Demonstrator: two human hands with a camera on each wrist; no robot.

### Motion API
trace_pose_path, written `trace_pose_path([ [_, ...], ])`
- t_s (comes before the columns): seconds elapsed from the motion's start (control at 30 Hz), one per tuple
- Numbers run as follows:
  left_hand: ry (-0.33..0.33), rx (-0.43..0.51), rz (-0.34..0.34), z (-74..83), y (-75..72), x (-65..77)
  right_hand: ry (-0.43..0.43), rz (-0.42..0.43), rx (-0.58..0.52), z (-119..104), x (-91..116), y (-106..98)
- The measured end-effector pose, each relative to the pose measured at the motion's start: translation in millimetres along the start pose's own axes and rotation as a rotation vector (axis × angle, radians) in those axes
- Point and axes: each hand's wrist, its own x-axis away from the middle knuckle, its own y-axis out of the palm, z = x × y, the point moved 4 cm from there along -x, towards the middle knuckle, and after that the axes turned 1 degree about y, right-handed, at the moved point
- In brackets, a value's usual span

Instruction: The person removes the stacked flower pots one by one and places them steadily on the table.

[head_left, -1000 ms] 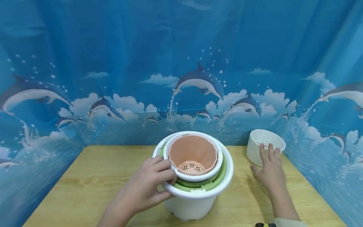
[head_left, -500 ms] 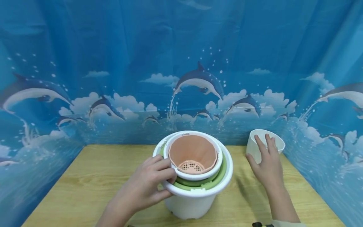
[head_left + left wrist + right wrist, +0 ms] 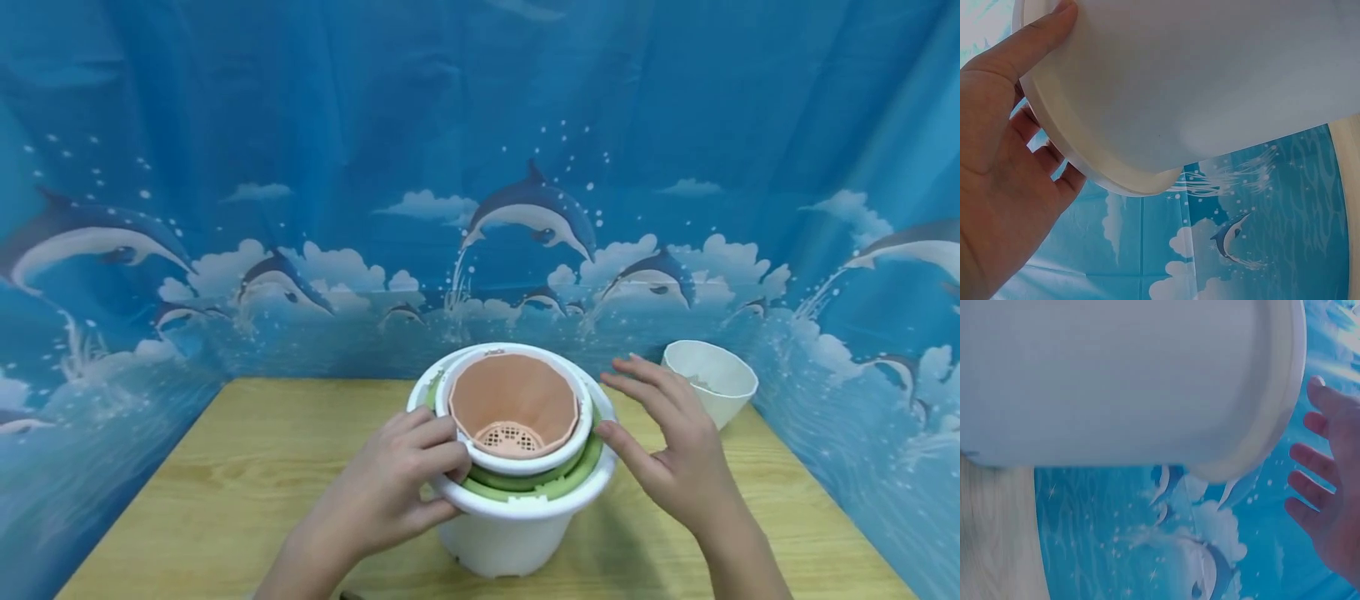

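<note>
A nest of flower pots stands in the middle of the head view: a large white pot [image 3: 506, 542] outermost, then a green rim [image 3: 558, 487], a smaller white rim [image 3: 517, 466] and a terracotta-coloured pot [image 3: 510, 387] with a grated bottom. My left hand [image 3: 405, 475] grips the large pot's rim on its left side, thumb below and fingers over the top. In the left wrist view the thumb [image 3: 1035, 44] lies against the outer wall. My right hand [image 3: 678, 446] is spread beside the rim's right side, holding nothing. In the right wrist view its fingers show apart from the rim [image 3: 1285, 406].
Behind my right hand, near the table's back right, is another white pot [image 3: 723, 408] with something pale inside it. The wooden table [image 3: 247, 492] ends at a blue dolphin-print curtain [image 3: 337, 167] at the back and both sides.
My right hand has moved left from the white pot at the back right to the right side of the nested pots. My left hand keeps its grip on the rim.
</note>
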Motion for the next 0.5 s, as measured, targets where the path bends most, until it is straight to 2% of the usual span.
trace_pose_path([
  [0.13,-0.007,0.004,-0.017,0.3,0.5,-0.4,-0.117,-0.041,-0.085,-17,0,6],
  [0.27,0.006,0.0,-0.004,0.3,0.5,-0.7,-0.213,-0.079,-0.137,-30,-1,13],
  [0.4,0.006,-0.012,0.004,0.2,0.9,-0.9,-0.25,-0.113,-0.15,-37,0,19],
  [0.5,0.013,-0.019,0.017,1.1,0.6,-0.8,-0.242,-0.141,-0.142,-38,1,22],
])
